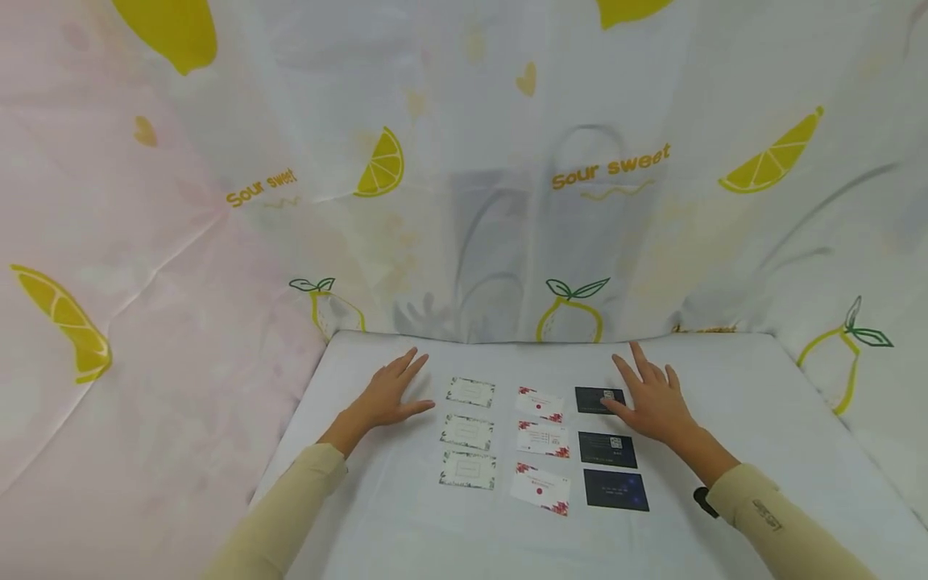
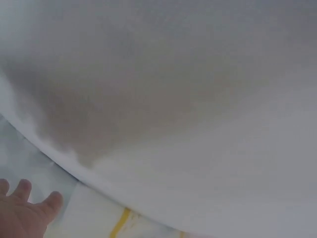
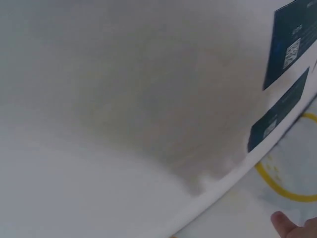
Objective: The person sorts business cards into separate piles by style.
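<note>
My left hand (image 1: 387,395) is spread above the white table, left of a column of white cards with leafy borders (image 1: 467,432). In the left wrist view the left hand's fingers (image 2: 34,206) show at the lower corner. My right hand (image 1: 654,400) has its fingers apart, its thumb overlapping the farthest dark card (image 1: 590,399). Nearer lie a dark card with a code square (image 1: 605,449) and a blue-black card (image 1: 616,490). Between the columns lie white cards with red flowers (image 1: 542,439). Both hands hold nothing.
A white-covered table (image 1: 406,515) carries the cards in three columns. Behind it hangs a curtain (image 1: 478,242) printed with lemons and "Sour sweet" lettering; a pinkish sheet (image 1: 145,362) hangs on the left. A dark band (image 1: 705,502) sits at the right wrist.
</note>
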`<state>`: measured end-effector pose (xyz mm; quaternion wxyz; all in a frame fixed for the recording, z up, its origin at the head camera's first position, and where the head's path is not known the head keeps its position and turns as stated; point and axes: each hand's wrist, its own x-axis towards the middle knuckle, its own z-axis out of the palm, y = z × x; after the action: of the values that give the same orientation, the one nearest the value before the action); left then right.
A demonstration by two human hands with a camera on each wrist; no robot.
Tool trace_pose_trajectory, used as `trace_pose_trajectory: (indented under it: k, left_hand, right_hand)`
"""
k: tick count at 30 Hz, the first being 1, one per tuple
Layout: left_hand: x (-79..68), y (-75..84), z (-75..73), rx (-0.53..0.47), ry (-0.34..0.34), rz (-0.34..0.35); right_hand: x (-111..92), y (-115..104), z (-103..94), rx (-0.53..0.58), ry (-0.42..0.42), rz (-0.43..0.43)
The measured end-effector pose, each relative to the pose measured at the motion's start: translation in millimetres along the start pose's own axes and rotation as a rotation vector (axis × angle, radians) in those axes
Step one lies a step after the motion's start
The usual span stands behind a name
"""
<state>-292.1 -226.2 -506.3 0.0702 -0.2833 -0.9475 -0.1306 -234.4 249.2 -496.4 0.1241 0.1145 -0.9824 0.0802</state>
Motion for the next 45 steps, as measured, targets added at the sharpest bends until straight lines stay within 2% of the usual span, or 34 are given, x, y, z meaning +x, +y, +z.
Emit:
trace_pose_trajectory:
  k: [5, 12, 16, 23, 27, 31, 36, 40, 45]
  left_hand:
    - [11.6, 1.4, 3.7, -0.048, -0.034, -0.051]
    - [25.1, 8.1, 7.8, -0.256, -0.178, -0.14]
    - [27.7, 9.5, 12.9, -0.267, -0.23, -0.167]
    - [32.1, 7.6, 15.9, -0.307, -0.228, -0.18]
    - [39.0, 4.9, 20.8, -0.296, -0.239, -0.202]
    - [46.7, 5.2, 26.4, -0.292, -0.254, -0.19]
    - [52.2, 9.6, 28.9, -0.317, -0.269, -0.187]
    - [55.9, 13.2, 26.7, -0.323, -0.264, -0.182]
    - [62.8, 19.5, 25.8, -0.357, -0.294, -0.143]
  right_hand:
    - [18, -22, 8.0, 0.073, -0.014, -0.041]
    - [43, -65, 22.5, 0.233, -0.031, -0.074]
    - [54, -92, 29.9, 0.322, -0.1, -0.057]
    - [73, -133, 38.7, 0.541, -0.2, -0.033]
    - [83, -154, 45.7, 0.589, -0.245, -0.017]
    - [90, -172, 49.0, 0.565, -0.271, -0.016]
    - [93, -188, 47.9, 0.483, -0.355, -0.005]
    - [94, -193, 46.6, 0.411, -0.399, -0.022]
    - [95, -194, 50.3, 0.344, -0.407, 0.016]
